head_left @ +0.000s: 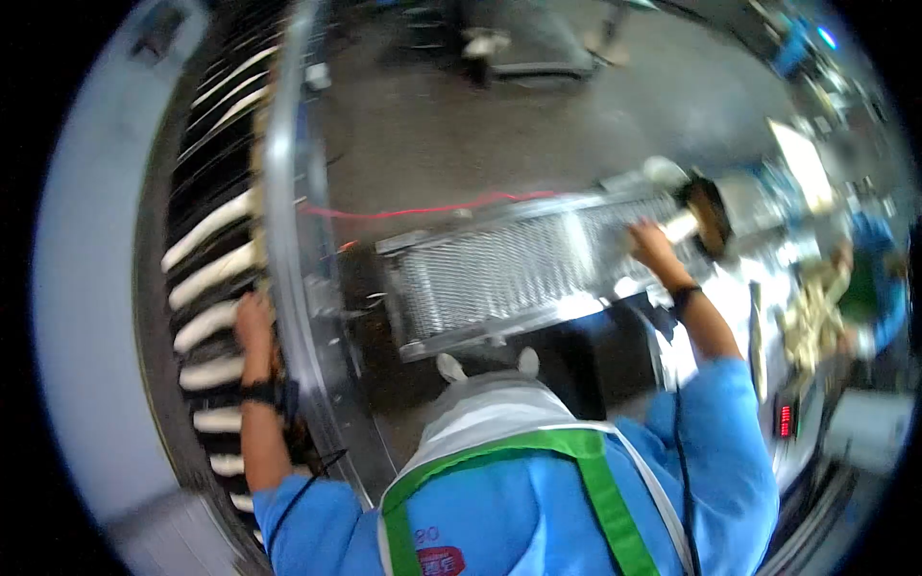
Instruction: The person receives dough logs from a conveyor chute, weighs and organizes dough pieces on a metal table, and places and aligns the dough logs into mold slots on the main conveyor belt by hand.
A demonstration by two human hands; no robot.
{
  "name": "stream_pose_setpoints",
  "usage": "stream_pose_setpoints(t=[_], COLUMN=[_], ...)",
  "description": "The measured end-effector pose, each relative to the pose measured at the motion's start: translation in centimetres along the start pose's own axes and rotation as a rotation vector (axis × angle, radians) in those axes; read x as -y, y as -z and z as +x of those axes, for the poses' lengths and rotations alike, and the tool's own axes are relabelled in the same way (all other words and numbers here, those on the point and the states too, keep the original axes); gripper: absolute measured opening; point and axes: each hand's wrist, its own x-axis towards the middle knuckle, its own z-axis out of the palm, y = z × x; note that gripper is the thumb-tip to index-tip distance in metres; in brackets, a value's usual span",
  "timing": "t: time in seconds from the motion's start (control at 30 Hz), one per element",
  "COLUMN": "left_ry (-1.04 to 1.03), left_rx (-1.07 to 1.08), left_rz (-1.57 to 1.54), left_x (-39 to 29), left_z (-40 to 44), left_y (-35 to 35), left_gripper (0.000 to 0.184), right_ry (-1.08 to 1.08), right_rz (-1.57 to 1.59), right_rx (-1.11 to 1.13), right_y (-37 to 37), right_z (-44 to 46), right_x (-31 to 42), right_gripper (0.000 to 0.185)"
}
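Note:
My left hand [254,328] is at the inner ends of several long pale dough strips [213,275] lying crosswise on a dark slatted bed at the left. It touches or nearly touches one dough strip [208,326]; blur hides whether the fingers grip it. My right hand [655,248] has curled fingers over the right end of a metal mesh conveyor [499,266]. Just beyond those fingers lies a pale, elongated piece [681,228], against a dark brown object [712,215]. Whether the pale piece is in my grip is unclear.
A metal rail [280,182] runs beside the slatted bed. A thin red cord [413,212] crosses behind the mesh conveyor. At the right, another person in blue [872,278] stands by a heap of pale dough pieces [812,317]. A red digital display [786,420] is nearby.

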Motion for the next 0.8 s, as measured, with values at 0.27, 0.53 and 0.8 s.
stream_pose_setpoints(t=[0.27, 0.53, 0.8], left_ry=[-0.007, 0.013, 0.115], left_rx=[-0.103, -0.206, -0.150], left_rz=[0.009, -0.002, 0.046], left_x=[-1.1, -1.7, -2.1], left_z=[0.3, -0.8, -1.1], left_y=[-0.9, -0.2, 0.7], left_gripper=[0.010, 0.008, 0.009], right_ry=[0.221, 0.682, 0.554], right_rz=[1.004, 1.548, 1.626], right_rx=[-0.421, -0.313, 0.228], right_y=[25.4, 38.7, 25.7], right_z=[3.7, 11.7, 30.4], right_x=[8.2, 33.4, 58.2], right_gripper=[0.038, 0.033, 0.032])
